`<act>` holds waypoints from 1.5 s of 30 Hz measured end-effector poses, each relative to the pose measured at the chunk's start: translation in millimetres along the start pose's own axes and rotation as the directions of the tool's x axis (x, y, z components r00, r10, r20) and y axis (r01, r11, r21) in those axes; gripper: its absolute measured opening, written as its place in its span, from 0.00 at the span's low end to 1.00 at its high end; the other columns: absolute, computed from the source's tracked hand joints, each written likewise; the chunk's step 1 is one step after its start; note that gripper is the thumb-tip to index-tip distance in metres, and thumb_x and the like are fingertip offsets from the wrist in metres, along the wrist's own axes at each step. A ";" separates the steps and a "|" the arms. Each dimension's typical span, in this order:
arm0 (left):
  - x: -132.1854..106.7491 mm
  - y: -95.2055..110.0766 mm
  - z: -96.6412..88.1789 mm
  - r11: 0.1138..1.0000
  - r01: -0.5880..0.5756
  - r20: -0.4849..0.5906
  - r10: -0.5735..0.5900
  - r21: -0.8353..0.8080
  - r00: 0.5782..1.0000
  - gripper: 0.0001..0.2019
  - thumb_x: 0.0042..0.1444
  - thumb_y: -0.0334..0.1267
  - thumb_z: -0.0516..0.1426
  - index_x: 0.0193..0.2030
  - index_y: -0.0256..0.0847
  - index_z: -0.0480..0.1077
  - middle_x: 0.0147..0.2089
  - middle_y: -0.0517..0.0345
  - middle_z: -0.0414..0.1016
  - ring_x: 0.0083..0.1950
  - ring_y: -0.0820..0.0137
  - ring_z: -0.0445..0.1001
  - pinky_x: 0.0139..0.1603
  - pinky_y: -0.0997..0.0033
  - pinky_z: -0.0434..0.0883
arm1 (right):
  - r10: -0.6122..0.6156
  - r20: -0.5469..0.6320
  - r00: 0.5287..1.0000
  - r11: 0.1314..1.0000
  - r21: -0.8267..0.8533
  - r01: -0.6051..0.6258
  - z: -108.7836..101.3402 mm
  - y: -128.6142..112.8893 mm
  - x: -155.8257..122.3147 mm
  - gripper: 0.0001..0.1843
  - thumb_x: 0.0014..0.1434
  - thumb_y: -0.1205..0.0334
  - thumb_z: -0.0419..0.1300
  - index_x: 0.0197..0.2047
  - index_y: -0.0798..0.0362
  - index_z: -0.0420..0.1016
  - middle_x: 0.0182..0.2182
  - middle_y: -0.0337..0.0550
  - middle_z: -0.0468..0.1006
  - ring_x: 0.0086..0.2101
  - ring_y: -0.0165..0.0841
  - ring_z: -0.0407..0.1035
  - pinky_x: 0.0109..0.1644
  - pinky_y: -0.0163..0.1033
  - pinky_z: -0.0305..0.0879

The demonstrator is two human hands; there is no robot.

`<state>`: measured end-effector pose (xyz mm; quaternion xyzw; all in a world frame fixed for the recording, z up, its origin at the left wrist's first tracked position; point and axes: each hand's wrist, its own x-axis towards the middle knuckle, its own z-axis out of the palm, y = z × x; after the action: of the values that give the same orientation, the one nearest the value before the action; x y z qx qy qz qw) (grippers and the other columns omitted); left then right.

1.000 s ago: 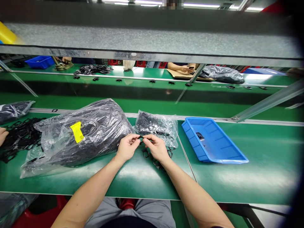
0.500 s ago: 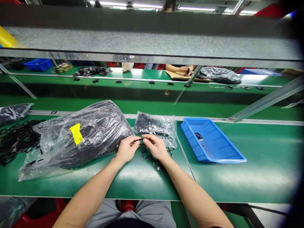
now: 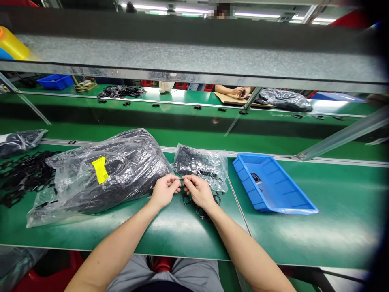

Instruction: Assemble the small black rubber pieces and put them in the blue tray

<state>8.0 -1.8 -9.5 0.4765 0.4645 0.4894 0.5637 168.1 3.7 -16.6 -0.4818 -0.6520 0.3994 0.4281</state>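
Note:
My left hand [image 3: 165, 190] and my right hand [image 3: 198, 190] meet over the green table [image 3: 170, 231], fingertips pinched on a small black part [image 3: 182, 180] held between them. A few loose black ring-shaped parts [image 3: 194, 205] lie on the table just under my right hand. Right behind the hands lies a small clear bag of black parts [image 3: 202, 164]. A big clear bag of black parts [image 3: 112, 172] with a yellow label [image 3: 100, 170] lies to the left.
A blue tray [image 3: 273, 186] holding one small black part stands at the right. Loose black parts [image 3: 22, 176] and another bag [image 3: 18, 142] lie at far left. Beyond the conveyor, another person's hands [image 3: 238, 91] work at the opposite bench, under a grey shelf [image 3: 194, 52].
My two hands have drawn closer together, so that the fingertips now meet on the small part. The view shifted slightly; bags and tray stay put.

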 end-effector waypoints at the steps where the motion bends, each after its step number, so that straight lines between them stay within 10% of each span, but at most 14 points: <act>1: 0.0 0.0 0.3 1.000 0.013 0.004 -0.013 -0.015 1.000 0.15 0.49 0.45 0.63 0.37 0.35 0.72 0.29 0.56 0.76 0.27 0.73 0.74 0.28 0.74 0.71 | -0.006 -0.012 1.000 1.000 0.001 0.006 0.3 0.1 -0.3 0.17 0.62 0.49 0.54 0.42 0.51 0.76 0.30 0.43 0.76 0.24 0.33 0.70 0.26 0.37 0.69; 10: -2.6 -2.2 1.5 0.989 -0.067 0.002 0.067 0.129 0.998 0.11 0.53 0.41 0.60 0.38 0.36 0.73 0.27 0.59 0.74 0.28 0.72 0.74 0.31 0.73 0.72 | -0.060 -0.023 0.998 0.991 -0.118 0.057 -1.1 0.5 -0.2 0.15 0.62 0.51 0.56 0.41 0.51 0.76 0.32 0.44 0.77 0.26 0.33 0.71 0.28 0.36 0.68; 35: 2.4 -9.0 0.8 0.998 -0.023 0.014 0.024 -0.051 1.000 0.15 0.46 0.34 0.64 0.42 0.33 0.73 0.29 0.58 0.73 0.29 0.73 0.74 0.33 0.71 0.72 | 0.081 0.101 0.992 0.970 0.223 -0.102 -6.9 -4.5 5.8 0.17 0.53 0.53 0.65 0.42 0.53 0.74 0.28 0.39 0.74 0.25 0.30 0.69 0.26 0.35 0.69; 39: 3.0 -10.9 1.6 0.999 -0.025 -0.028 0.024 -0.026 0.999 0.19 0.47 0.33 0.62 0.48 0.34 0.72 0.37 0.53 0.76 0.32 0.73 0.74 0.35 0.71 0.73 | 0.158 -0.134 0.978 0.893 0.442 -0.084 -38.1 1.9 22.0 0.14 0.49 0.58 0.68 0.38 0.52 0.74 0.25 0.37 0.75 0.21 0.28 0.68 0.23 0.33 0.67; 45: 1.1 -9.6 2.8 0.999 -0.031 -0.047 0.032 0.022 0.998 0.14 0.49 0.33 0.61 0.44 0.34 0.73 0.36 0.52 0.77 0.31 0.73 0.75 0.33 0.72 0.73 | 0.350 -0.570 0.744 0.502 0.784 0.365 -136.0 31.0 47.7 0.08 0.57 0.64 0.62 0.27 0.53 0.72 0.25 0.37 0.74 0.25 0.22 0.71 0.22 0.22 0.68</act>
<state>11.9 -1.6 -18.7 0.4780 0.4752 0.5044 0.5397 297.2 71.4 5.5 -0.3063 -0.1643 0.4661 0.8136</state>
